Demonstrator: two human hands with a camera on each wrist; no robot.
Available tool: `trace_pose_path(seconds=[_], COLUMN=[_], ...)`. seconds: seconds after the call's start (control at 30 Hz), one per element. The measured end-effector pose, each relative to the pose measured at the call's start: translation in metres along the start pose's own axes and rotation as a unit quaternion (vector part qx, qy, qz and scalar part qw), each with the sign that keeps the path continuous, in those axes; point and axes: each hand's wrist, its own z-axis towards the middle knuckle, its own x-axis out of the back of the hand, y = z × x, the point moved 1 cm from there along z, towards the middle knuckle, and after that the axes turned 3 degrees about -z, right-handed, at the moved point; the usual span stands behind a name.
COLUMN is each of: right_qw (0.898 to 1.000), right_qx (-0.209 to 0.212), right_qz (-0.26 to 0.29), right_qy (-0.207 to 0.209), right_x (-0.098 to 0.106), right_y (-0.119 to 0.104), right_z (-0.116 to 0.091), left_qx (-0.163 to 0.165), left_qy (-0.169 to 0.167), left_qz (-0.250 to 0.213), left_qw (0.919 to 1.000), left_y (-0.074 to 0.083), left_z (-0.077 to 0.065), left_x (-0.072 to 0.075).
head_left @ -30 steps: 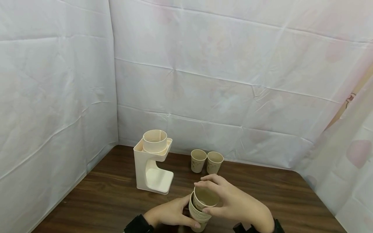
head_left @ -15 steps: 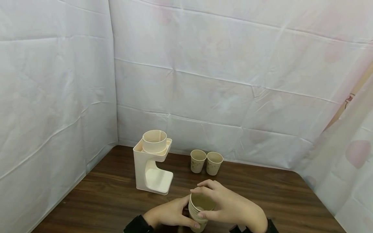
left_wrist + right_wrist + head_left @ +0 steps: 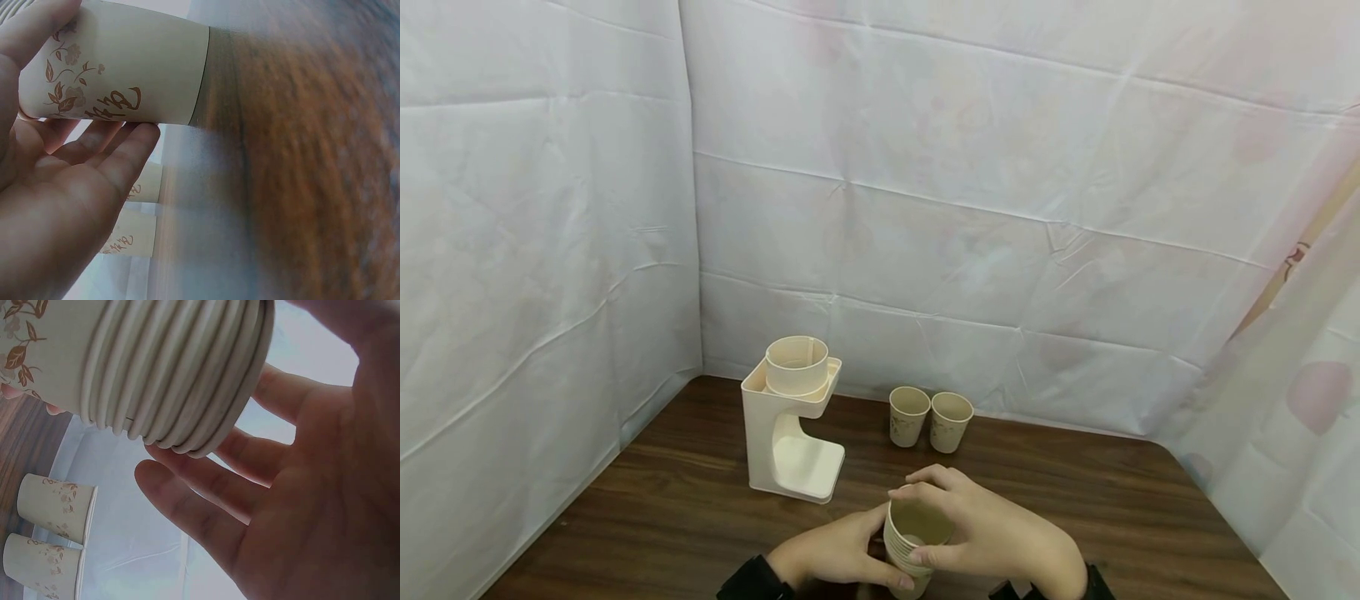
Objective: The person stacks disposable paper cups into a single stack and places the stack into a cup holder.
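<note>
A stack of nested beige paper cups point(image 3: 901, 550) stands upright at the table's near edge, its rims piled close together in the right wrist view. Around the lower part of the stack, my left hand point(image 3: 838, 550) curls its fingers and thumb. My right hand point(image 3: 981, 529) holds the top rim, thumb on the near side and fingers over the far side. Brown leaf-and-flower print shows on the bottom cup point(image 3: 150, 62) in the left wrist view. Beyond the hands, two single paper cups point(image 3: 908, 417) point(image 3: 950, 423) stand upright side by side.
To the left stands a cream C-shaped plastic stand point(image 3: 762, 442) with a round collar point(image 3: 797, 379) on top. The dark wooden table point(image 3: 677, 483) is bordered by white cloth hangings point(image 3: 925, 208) at the back and left.
The right hand has lowered a cup, which was tilted above the stack, into it; it now sits nested. The left hand has kept its grip in place.
</note>
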Motion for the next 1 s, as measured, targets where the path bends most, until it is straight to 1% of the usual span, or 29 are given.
trace_pose_path(seconds=[0.2, 0.37, 0.5, 0.67, 0.87, 1.0], right_qw=[1.0, 0.999, 0.997, 0.998, 0.997, 0.994], right_qx=[-0.021, -0.046, -0.066, -0.069, -0.069, -0.086], right_qz=[-0.001, 0.002, 0.005, 0.005, -0.008, -0.012], right_qy=[-0.011, -0.026, -0.03, 0.003, 0.039, 0.059], right_x=[0.0, 0.002, 0.007, 0.014, 0.018, 0.019], right_y=[0.001, 0.001, 0.003, 0.009, 0.02, 0.03], right_z=[-0.002, -0.004, -0.005, -0.006, -0.007, -0.008], left_qx=[0.003, 0.007, 0.007, 0.001, 0.017, 0.018], left_qy=[0.005, 0.0, 0.003, 0.009, 0.021, 0.02], left_qz=[-0.002, -0.021, -0.016, -0.011, -0.017, -0.022], left_qw=[1.0, 0.9997, 0.9998, 0.9999, 0.9995, 0.9994], left_y=[0.0, 0.001, 0.002, 0.001, 0.002, 0.002], left_z=[0.0, 0.0, 0.0, 0.0, 0.001, 0.001], left_x=[-0.001, -0.001, -0.001, -0.002, -0.002, -0.002])
